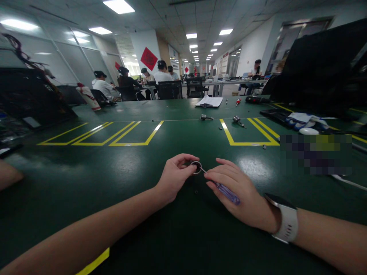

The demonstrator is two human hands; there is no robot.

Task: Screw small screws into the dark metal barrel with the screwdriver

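Between its thumb and fingers my left hand [178, 173] pinches a small metal ring [196, 167] above the green table. My right hand [236, 187], with a watch on its wrist, grips a screwdriver [228, 193] that has a clear purple handle. The screwdriver's thin shaft points up and left, and its tip is at the ring; whether it touches the ring I cannot tell. A tiny dark part [196, 192] lies on the table just below the hands.
The green table [137, 233] bears yellow tape outlines [129, 144]. Farther back lie two metal chuck-like parts [207, 117], a clipboard with paper [209, 101] and a red-handled tool [238, 101]. Gloves [305, 120] lie at right. Another person's arm [10, 175] shows at the left edge.
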